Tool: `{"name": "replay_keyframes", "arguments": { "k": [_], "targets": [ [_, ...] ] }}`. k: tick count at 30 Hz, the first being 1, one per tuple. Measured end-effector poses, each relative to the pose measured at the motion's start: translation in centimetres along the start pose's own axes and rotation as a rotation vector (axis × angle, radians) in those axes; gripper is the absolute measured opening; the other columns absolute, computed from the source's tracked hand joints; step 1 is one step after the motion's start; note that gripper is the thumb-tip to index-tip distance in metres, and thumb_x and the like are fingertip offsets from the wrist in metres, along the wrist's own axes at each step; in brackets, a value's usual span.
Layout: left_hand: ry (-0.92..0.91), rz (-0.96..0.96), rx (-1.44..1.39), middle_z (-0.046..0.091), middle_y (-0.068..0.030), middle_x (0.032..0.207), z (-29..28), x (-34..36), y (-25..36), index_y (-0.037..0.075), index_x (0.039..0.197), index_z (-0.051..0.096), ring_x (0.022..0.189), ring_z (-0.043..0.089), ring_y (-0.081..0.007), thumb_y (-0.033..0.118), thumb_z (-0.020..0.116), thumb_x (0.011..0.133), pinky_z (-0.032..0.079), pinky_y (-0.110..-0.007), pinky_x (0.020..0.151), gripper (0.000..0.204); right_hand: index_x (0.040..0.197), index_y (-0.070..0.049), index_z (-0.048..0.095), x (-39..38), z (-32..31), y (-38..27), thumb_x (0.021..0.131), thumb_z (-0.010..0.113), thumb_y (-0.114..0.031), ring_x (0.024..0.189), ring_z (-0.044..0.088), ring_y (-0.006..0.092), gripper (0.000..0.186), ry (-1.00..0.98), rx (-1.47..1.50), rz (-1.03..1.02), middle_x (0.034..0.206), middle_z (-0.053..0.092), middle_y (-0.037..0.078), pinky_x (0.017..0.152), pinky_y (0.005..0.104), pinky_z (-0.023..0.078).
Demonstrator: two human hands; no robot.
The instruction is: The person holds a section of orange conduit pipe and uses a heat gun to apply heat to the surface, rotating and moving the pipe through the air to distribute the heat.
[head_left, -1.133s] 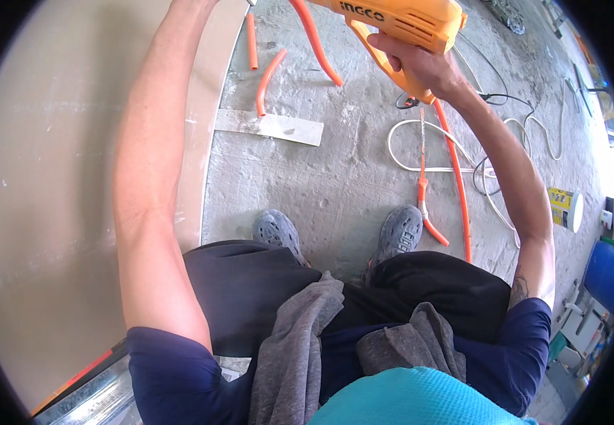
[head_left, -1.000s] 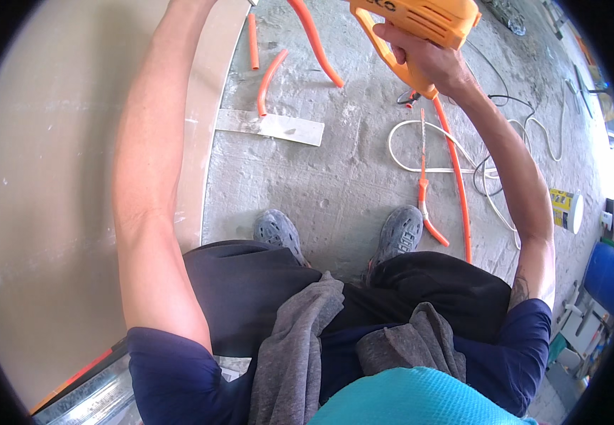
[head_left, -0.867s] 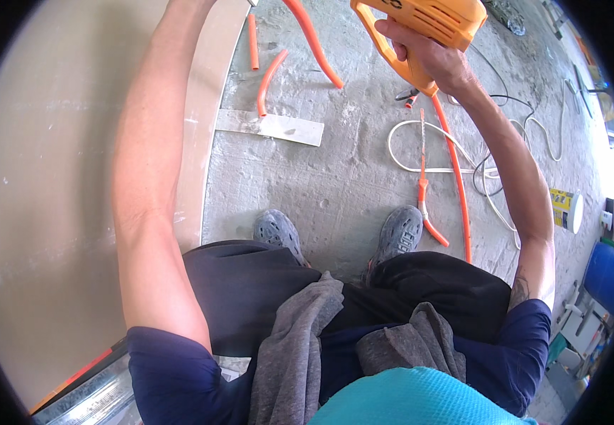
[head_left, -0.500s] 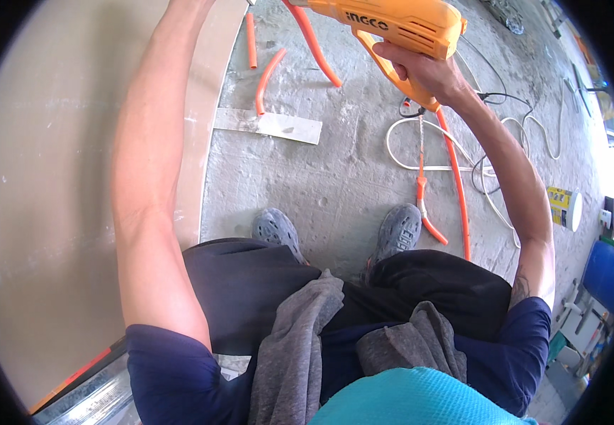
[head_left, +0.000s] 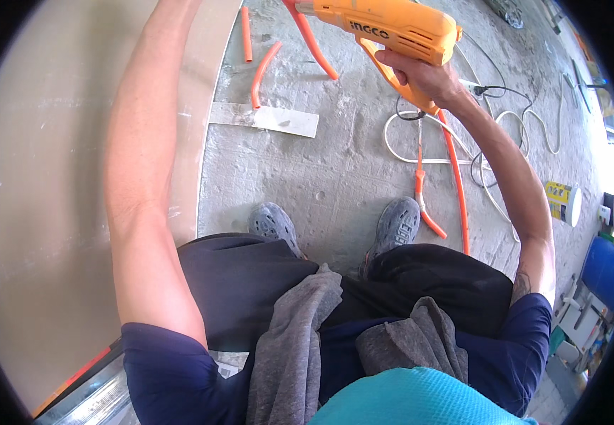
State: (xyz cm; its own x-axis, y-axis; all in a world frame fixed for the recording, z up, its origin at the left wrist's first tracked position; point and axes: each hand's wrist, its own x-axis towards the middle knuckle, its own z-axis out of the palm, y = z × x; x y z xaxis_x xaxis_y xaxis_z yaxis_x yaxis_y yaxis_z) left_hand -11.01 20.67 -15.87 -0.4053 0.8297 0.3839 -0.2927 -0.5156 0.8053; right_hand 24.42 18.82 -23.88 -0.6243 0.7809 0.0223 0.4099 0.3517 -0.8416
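Note:
My right hand [head_left: 426, 76] is wrapped round the handle of an orange heat gun [head_left: 392, 28] at the top of the view. The gun's metal nozzle [head_left: 305, 8] points left, close beside an orange plastic pipe [head_left: 312, 44]. That pipe curves down from the top edge; its upper end is cut off there. My left forearm [head_left: 147, 106] reaches up along the left side, and the hand itself lies beyond the top edge. Two short orange pipe pieces, one straight [head_left: 246, 34] and one bent [head_left: 263, 74], lie on the floor near the board's edge.
A large beige board [head_left: 44, 198] fills the left side. A pale strip [head_left: 278, 119] lies on the concrete floor. Right of my feet are a long orange pipe [head_left: 454, 177], a shorter orange piece [head_left: 427, 212] and looped white cable [head_left: 392, 145]. Farther right stands a yellow-and-white bucket [head_left: 565, 203].
The heat gun now sits slightly lower, with more of its nozzle in view. Floor items and my feet appear shifted a little up and left.

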Motion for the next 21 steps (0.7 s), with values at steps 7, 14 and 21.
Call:
{"name": "replay_keyframes", "arguments": {
  "k": [7,14,21],
  "targets": [
    [-0.037,0.005,0.002,0.052,-0.0002,0.077,-1.1,0.7,0.4,0.011,0.099,0.050,0.068,0.051,-0.0145,0.043,0.035,0.113,0.049,-0.031,0.070,0.038,0.103,-0.006,0.071,-0.1,0.7,0.7,0.090,0.080,-0.023,0.056,0.055,0.0053,0.023,-0.023,0.063,-0.004,0.069,0.062,-0.002,0.051,0.0237,0.046],
    [0.002,0.003,0.019,0.052,-0.0008,0.078,-0.8,0.3,0.4,0.010,0.099,0.050,0.070,0.051,-0.0144,0.040,0.033,0.113,0.049,-0.031,0.072,0.037,0.114,-0.003,0.069,-0.5,0.8,2.1,0.088,0.080,-0.016,0.059,0.058,0.0055,0.031,-0.079,0.083,0.060,0.076,0.066,0.000,0.051,0.0242,0.048],
    [-0.002,-0.002,0.024,0.052,-0.0011,0.079,0.0,-0.3,0.6,0.010,0.101,0.050,0.070,0.051,-0.0141,0.040,0.031,0.114,0.049,-0.031,0.073,0.038,0.116,-0.003,0.067,-1.1,1.0,3.0,0.089,0.080,-0.013,0.058,0.056,0.0062,0.031,-0.086,0.035,0.121,0.078,0.065,0.001,0.049,0.0243,0.047]
  ]
}}
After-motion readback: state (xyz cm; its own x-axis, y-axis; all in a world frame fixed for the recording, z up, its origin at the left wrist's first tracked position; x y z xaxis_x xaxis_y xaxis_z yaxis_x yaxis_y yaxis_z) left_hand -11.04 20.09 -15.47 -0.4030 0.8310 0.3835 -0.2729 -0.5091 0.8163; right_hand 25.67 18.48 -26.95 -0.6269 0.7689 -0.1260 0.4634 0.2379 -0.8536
